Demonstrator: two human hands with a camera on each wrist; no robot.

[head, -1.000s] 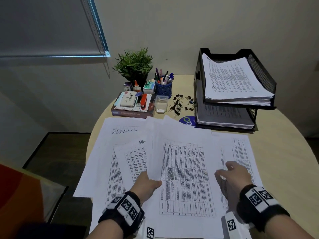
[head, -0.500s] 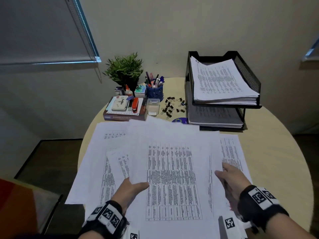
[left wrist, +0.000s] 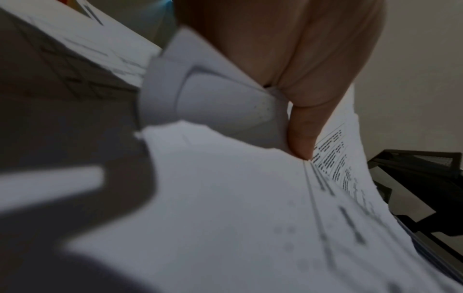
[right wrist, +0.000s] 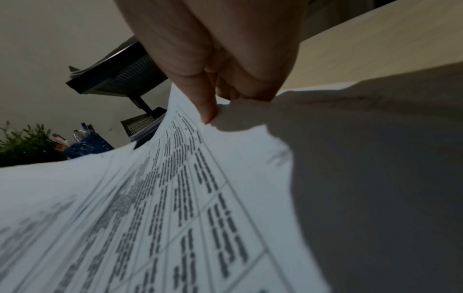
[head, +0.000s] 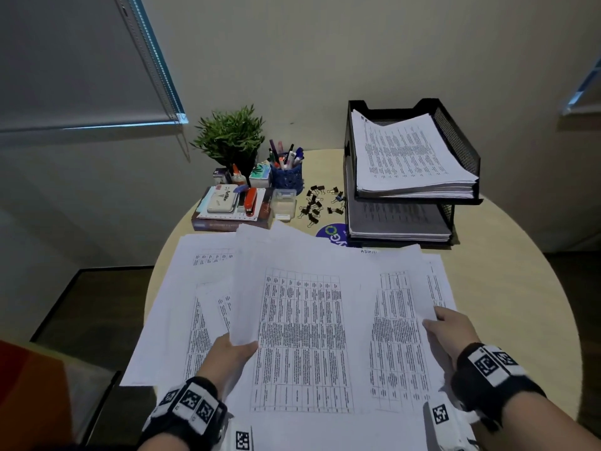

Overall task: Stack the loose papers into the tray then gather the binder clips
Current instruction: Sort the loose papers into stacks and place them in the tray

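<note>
Loose white printed paper sheets are spread overlapping across the near half of the round pale wooden table, from about 9 o'clock to 3 o'clock of the table centre. The left hand is clamped on the lower left corner of the top tabled sheet, thumb on top; in the left wrist view the thumb is pressed on the paper and the sheet edge is curled up beneath it. The right hand is pinched on the right edge of another printed sheet at 4 o'clock, which is lifted off the sheets below; in the right wrist view the fingertips are closed on that edge. Both wrists are wrapped in black bands with white square markers.

The black mesh two-tier paper tray is seen at 1 o'clock, at the far side of the table, with a thick stack of printed pages in the top tier and another stack in the lower tier. Small black binder clips are scattered on the table at 12 o'clock, just left of the tray and right of a small clear plastic box.

Further left, a blue perforated pen cup, a green potted plant, a glue bottle, and a book carrying a stamp pad and red stapler are grouped at 11 o'clock. A blue round sticker is partly covered by the papers.
</note>
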